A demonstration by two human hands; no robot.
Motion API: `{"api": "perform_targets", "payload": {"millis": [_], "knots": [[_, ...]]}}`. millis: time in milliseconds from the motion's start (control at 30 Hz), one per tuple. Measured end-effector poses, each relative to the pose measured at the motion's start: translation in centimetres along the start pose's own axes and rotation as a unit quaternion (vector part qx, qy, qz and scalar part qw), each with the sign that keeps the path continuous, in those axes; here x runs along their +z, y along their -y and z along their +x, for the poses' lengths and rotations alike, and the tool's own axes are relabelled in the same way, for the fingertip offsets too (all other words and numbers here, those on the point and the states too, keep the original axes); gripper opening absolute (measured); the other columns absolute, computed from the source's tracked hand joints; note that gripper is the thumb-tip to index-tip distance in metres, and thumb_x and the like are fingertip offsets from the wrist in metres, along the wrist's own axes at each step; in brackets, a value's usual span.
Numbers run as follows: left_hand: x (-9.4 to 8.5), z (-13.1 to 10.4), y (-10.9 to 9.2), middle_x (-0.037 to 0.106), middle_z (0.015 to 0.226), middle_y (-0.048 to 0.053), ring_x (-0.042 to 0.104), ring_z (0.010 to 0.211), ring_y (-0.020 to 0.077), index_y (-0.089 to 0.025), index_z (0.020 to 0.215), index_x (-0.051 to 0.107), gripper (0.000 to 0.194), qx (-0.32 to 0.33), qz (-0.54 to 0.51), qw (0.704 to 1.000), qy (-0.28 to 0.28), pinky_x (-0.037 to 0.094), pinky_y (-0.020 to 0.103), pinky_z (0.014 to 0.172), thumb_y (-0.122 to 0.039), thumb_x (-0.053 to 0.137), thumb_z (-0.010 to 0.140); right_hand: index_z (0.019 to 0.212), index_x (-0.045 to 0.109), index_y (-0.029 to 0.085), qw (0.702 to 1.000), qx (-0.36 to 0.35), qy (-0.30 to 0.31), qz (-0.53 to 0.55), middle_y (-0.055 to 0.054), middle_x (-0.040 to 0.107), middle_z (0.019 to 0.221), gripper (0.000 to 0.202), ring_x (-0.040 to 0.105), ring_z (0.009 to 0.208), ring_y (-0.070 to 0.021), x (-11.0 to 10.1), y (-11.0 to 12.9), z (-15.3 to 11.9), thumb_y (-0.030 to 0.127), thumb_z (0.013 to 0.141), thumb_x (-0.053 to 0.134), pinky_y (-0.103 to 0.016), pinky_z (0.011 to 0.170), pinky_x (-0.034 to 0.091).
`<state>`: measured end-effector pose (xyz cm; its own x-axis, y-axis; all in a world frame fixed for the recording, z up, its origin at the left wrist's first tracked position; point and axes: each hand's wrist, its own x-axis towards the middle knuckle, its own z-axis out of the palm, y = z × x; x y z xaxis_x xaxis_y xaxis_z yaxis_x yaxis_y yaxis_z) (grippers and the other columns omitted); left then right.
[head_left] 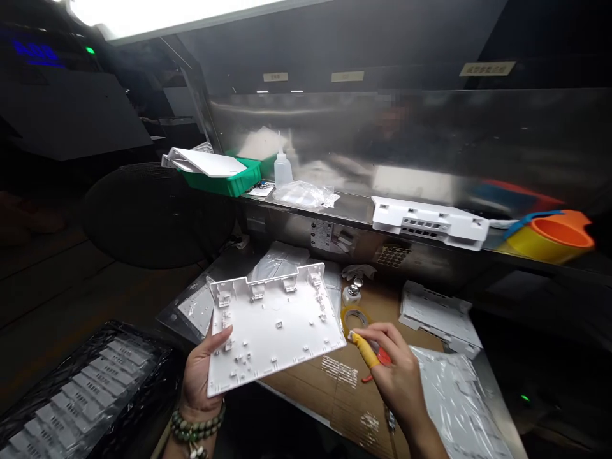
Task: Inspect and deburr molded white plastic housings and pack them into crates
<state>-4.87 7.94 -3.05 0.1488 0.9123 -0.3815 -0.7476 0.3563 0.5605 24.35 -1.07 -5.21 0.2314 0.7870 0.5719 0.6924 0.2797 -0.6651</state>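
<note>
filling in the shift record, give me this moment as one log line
left hand: holds white panel; right hand: near panel's right edge; bottle: upright on shelf; green bin: left of bottle

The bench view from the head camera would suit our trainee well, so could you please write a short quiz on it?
1. Which hand holds the raised white panel?
2. True or false: in the picture, the squeeze bottle stands to the right of the green bin.
3. Fill in the colour: the finger cover on the right hand is ____.

Key:
1. The left hand.
2. True.
3. Yellow.
</note>
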Motion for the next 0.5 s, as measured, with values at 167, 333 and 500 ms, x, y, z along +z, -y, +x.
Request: {"api": "perform_targets", "payload": {"millis": [167, 333, 500], "knots": [[-1.0, 0.0, 0.6, 0.062, 0.144, 0.008, 0.051, 0.137, 0.0377, -0.039, 0.161, 0.014, 0.090, 0.030, -0.006, 0.998, 0.061, 0.034, 0.065, 0.118, -0.007, 0.058, 0.089, 0.102, 0.074, 0.025, 0.996, -0.059, 0.071, -0.011, -0.006, 0.068, 0.097, 0.018, 0.068, 0.086, -0.0199, 0.5, -2.8, -0.8, 0.018, 0.094, 0.060, -0.030, 0.069, 0.057], [1.4, -2.2, 2.2, 0.060, 0.149, 0.002, 0.053, 0.137, 0.0322, -0.049, 0.155, 0.028, 0.095, 0.006, 0.089, 0.996, 0.030, 0.035, 0.058, 0.119, -0.006, 0.070, 0.082, 0.099, 0.074, 0.025, 1.000, 0.004, 0.009, 0.006, -0.005, 0.066, 0.097, 0.013, 0.067, 0.083, -0.0191, 1.6, -2.0, 0.8, 0.023, 0.095, 0.061, -0.028, 0.065, 0.056], [2.7, -3.5, 5.7, 0.051, 0.156, 0.000, 0.042, 0.146, 0.0325, -0.043, 0.142, 0.056, 0.073, 0.020, 0.176, 0.983, 0.055, 0.028, 0.048, 0.124, -0.016, 0.079, 0.078, 0.107, 0.072, 0.023, 0.983, -0.035, -0.010, 0.177, -0.005, 0.063, 0.099, 0.022, 0.065, 0.092, -0.0167, 4.0, 5.8, 3.5, 0.011, 0.092, 0.063, -0.027, 0.078, 0.055]]}}
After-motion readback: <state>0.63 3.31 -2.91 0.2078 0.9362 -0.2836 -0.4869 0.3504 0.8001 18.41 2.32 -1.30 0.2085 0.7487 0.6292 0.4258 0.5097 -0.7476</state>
